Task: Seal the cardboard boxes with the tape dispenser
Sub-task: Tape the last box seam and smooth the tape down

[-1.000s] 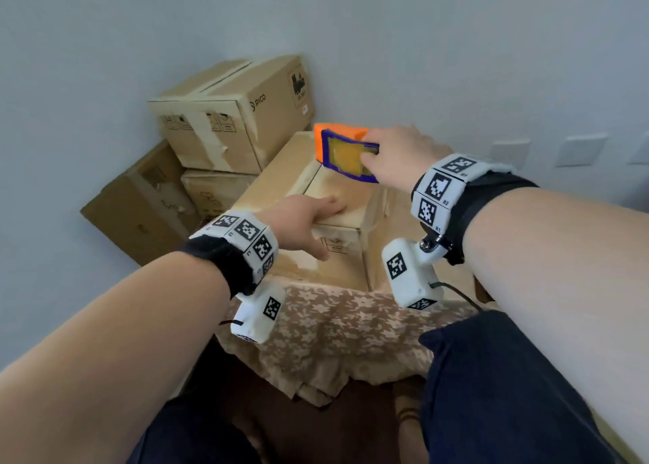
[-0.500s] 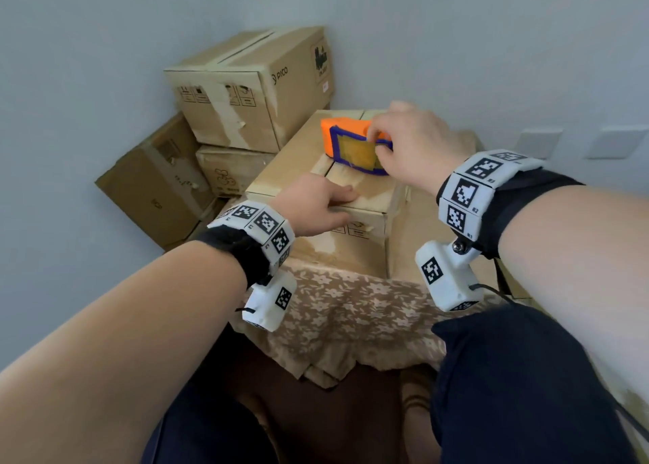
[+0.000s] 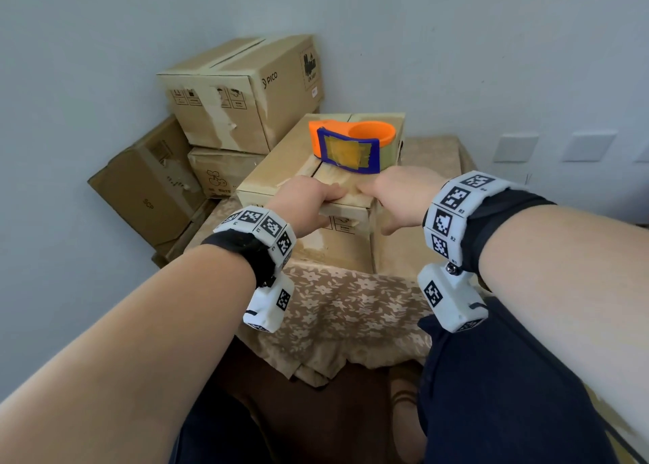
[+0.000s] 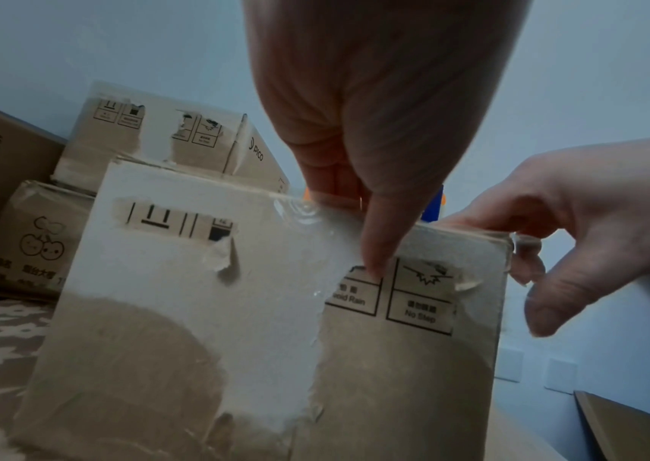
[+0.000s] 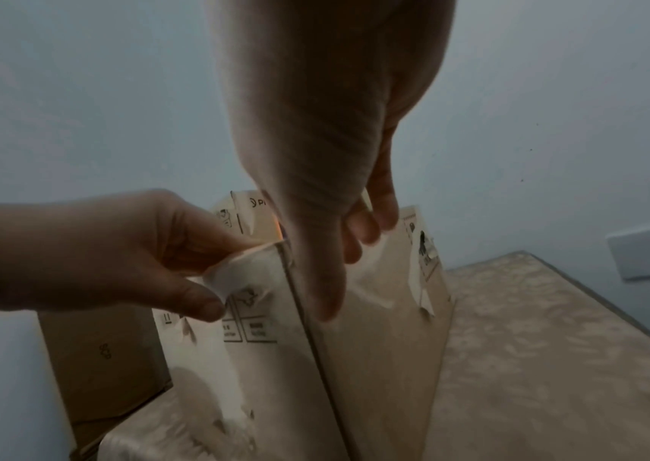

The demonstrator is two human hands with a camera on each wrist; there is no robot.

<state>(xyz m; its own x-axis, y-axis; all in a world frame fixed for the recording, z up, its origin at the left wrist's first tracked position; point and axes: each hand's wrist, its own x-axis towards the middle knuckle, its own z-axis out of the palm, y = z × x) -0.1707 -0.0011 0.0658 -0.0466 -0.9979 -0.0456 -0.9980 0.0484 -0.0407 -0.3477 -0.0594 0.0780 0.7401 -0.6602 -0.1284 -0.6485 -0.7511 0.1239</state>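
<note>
A cardboard box (image 3: pixel 281 161) stands on the cloth-covered table. The orange and blue tape dispenser (image 3: pixel 351 147) sits by itself on the box top, toward the far end, with no hand on it. My left hand (image 3: pixel 312 203) grips the near top edge, fingers on top and thumb (image 4: pixel 375 249) pressed on the front face (image 4: pixel 394 374) over glossy clear tape (image 4: pixel 315 243). My right hand (image 3: pixel 389 200) holds the near right corner, fingers over the top, thumb (image 5: pixel 323 293) down along the corner edge. Only slivers of the dispenser (image 4: pixel 433 202) show in the wrist views.
Several other cardboard boxes are stacked at the left against the wall: a PICO box (image 3: pixel 246 91) on top, a smaller one (image 3: pixel 221 172) beneath, and one leaning (image 3: pixel 151 186). The floral tablecloth (image 3: pixel 344 309) hangs over the near table edge. Wall sockets (image 3: pixel 514 147) are at the right.
My right hand set the dispenser down on the box top, let go, and came back to the near right corner. The left hand stayed on the near edge.
</note>
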